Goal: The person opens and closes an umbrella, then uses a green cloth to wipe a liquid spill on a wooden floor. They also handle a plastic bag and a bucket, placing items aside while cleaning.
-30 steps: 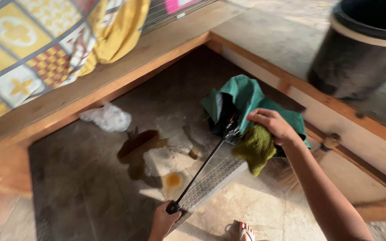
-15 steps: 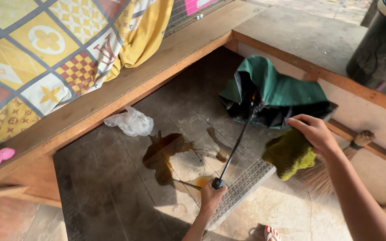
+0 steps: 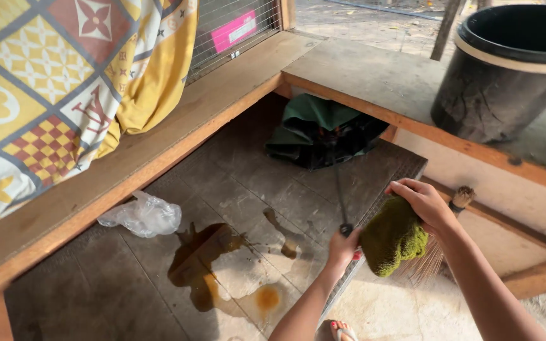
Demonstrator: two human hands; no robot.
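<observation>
Left hand (image 3: 344,245) is gripping the umbrella (image 3: 323,136) handle, right hand (image 3: 423,203) is clutching a green rag (image 3: 392,237); puddle (image 3: 219,265) at eight o'clock is lying unwiped

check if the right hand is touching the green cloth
Touching. The head view shows the right hand gripping the top of the green cloth, fingers pressed into its fabric with no gap.

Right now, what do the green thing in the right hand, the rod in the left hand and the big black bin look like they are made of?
The green cloth in the right hand looks like shaggy, matte fabric, with a fuzzy pile. The rod gripped by the left hand seems dark metal: thin, straight, dull. The black bin looks like plastic or rubber, with a scuffed, dusty wall.
</observation>
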